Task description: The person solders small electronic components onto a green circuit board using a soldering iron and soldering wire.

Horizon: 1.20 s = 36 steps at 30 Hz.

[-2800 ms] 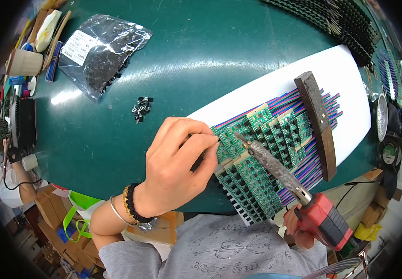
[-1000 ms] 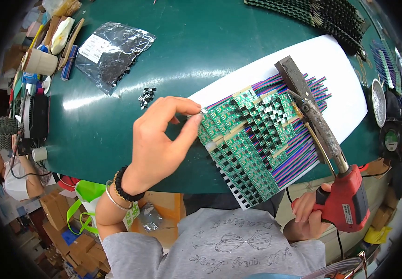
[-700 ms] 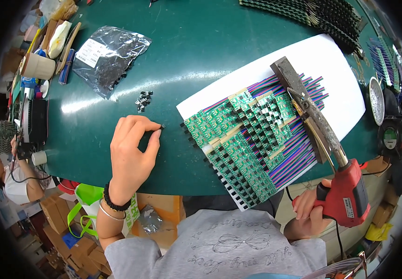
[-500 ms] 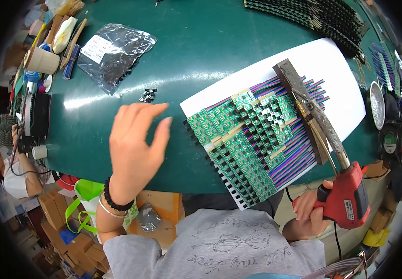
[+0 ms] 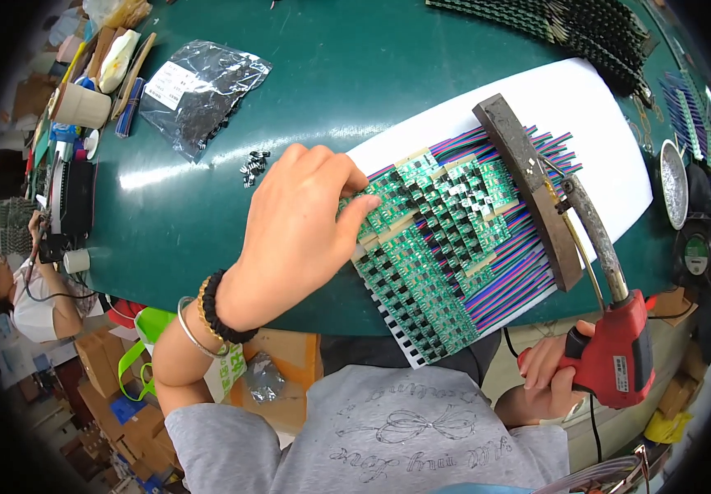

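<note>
Rows of small green circuit boards [image 5: 425, 272] with black connectors and coloured wires lie on a white sheet [image 5: 615, 156]. A dark metal bar [image 5: 528, 189] rests across the wires. My left hand [image 5: 294, 226] is over the upper-left edge of the boards, thumb and forefinger drawn close in a pinch; anything between them is hidden. Lower right, my right hand [image 5: 549, 366] is wrapped round the handle of a red soldering gun [image 5: 619, 354]. Its long barrel reaches up to the bar, tip near the wires. Several small black connectors [image 5: 253, 167] lie loose left of the boards.
A clear plastic bag [image 5: 199, 95] of black parts lies at the upper left. More boards [image 5: 545, 25] are stacked at the far right, near a metal dish [image 5: 674, 185]. Tools and a white cup [image 5: 81, 105] line the left side. Another person [image 5: 34, 288] works at the left.
My left hand has moved right, from the bare green table onto the boards' upper-left edge, its thumb and forefinger drawing closer. My right hand keeps the soldering gun in nearly the same place.
</note>
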{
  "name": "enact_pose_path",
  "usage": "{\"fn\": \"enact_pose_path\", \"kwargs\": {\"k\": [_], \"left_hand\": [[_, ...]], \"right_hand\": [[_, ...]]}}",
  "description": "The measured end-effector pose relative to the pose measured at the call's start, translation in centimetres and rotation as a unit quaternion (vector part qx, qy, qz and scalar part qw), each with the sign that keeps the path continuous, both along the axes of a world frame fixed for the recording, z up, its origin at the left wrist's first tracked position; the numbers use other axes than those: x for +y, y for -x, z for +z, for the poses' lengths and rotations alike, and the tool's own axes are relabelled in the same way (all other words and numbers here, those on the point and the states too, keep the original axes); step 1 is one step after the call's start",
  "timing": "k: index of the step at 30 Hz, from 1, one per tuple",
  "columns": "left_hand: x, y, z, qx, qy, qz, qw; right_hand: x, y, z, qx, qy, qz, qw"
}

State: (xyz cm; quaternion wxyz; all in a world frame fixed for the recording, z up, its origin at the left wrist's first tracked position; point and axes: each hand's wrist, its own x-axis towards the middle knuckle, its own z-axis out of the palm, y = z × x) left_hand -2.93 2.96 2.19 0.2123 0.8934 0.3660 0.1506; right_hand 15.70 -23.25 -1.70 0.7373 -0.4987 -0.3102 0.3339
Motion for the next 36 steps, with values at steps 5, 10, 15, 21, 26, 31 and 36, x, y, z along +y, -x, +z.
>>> {"fn": "enact_pose_path", "kwargs": {"k": [5,10,15,21,26,31,36], "left_hand": [[1.5,0.4,0.7,0.021,0.044,-0.009,0.999],[1.3,2.2,1.1,0.034,0.071,0.008,0.997],[1.1,4.6,0.9,-0.009,0.045,0.062,0.997],[0.0,4.6,-0.5,-0.091,-0.007,-0.003,0.996],[-1.2,3.0,-0.6,-0.048,-0.029,-0.03,0.998],[-1.6,2.8,-0.3,-0.021,-0.052,-0.031,0.998],[-1.6,2.5,-0.1,-0.009,-0.026,-0.023,0.999]], "right_hand": [[-0.3,-0.3,-0.2,-0.006,-0.015,0.005,1.0],[-0.4,-0.1,-0.2,-0.004,-0.01,-0.008,1.0],[-0.4,-0.2,-0.5,-0.025,-0.019,0.013,0.999],[0.2,0.4,-0.5,-0.035,-0.022,0.032,0.999],[0.3,0.6,-0.4,-0.061,-0.036,0.041,0.997],[0.5,0.7,-0.2,-0.053,-0.029,0.049,0.997],[0.6,0.6,-0.1,-0.053,-0.026,0.064,0.996]]}}
